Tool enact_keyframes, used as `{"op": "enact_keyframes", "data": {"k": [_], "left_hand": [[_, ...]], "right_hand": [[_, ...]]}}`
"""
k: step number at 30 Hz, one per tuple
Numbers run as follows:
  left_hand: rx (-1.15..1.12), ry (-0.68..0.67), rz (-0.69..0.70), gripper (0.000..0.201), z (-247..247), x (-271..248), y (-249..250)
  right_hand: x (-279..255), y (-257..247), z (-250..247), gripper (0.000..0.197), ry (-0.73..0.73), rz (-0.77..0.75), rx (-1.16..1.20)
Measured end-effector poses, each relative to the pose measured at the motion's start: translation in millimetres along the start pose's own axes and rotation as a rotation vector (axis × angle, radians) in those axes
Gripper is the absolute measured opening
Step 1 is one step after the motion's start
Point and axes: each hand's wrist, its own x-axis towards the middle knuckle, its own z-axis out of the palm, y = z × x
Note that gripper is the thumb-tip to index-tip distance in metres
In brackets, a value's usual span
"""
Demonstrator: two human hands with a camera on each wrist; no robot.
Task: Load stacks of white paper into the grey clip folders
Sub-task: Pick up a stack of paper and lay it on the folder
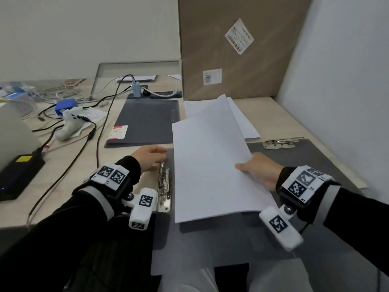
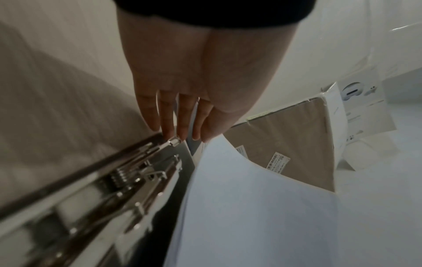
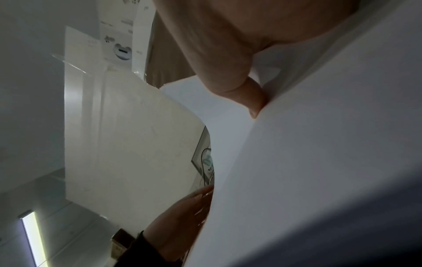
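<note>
A grey clip folder point(image 1: 210, 241) lies open in front of me, its metal clip point(image 1: 164, 184) along the left edge. My left hand point(image 1: 149, 157) rests with straight fingers on the clip's far end; the left wrist view shows the fingertips point(image 2: 170, 134) touching the clip point(image 2: 137, 180). My right hand point(image 1: 260, 170) pinches a stack of white paper point(image 1: 210, 165) at its right edge, thumb on top, and holds it just above the folder, tilted. The right wrist view shows the thumb point(image 3: 230, 72) on the paper point(image 3: 319, 144).
A second grey folder point(image 1: 320, 159) with its clip point(image 1: 280, 143) lies at the right. More white paper point(image 1: 244, 121) sits behind. A dark folder point(image 1: 147, 121) lies at the back. A cardboard box point(image 1: 242, 60) stands behind, cables and a black adapter point(image 1: 19, 175) to the left.
</note>
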Motion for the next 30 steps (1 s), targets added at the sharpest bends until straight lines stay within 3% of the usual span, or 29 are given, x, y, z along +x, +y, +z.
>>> {"op": "enact_keyframes", "data": {"k": [9,15,20,23,25,28,30], "left_hand": [[-0.057,0.014,0.035,0.046,11.0,-34.4,-19.0],[-0.083,-0.019,0.054,0.032,19.5,-59.9,-19.6],[0.107,0.001,0.081,0.045,17.9,-28.1,-42.7],[0.162,0.0,0.093,0.021,21.5,-37.0,-34.4],[0.197,-0.003,0.09,0.026,24.0,-46.2,-27.7],[0.277,-0.012,0.069,0.027,21.8,-37.9,-29.9],[0.301,-0.007,0.066,0.028,25.7,-59.9,-18.4]], "right_hand": [[-22.4,22.5,20.9,0.036,0.017,-0.009,-0.037],[-40.8,29.2,23.5,0.038,0.032,-0.049,-0.058],[-64.2,25.5,30.4,0.038,0.035,-0.084,-0.127],[-73.4,22.6,33.5,0.027,0.054,-0.105,-0.234],[-76.9,19.5,34.8,0.014,0.054,-0.109,-0.294],[-75.3,17.0,34.4,0.013,0.042,-0.116,-0.343],[-72.7,16.9,33.8,0.013,0.023,-0.116,-0.368]]}}
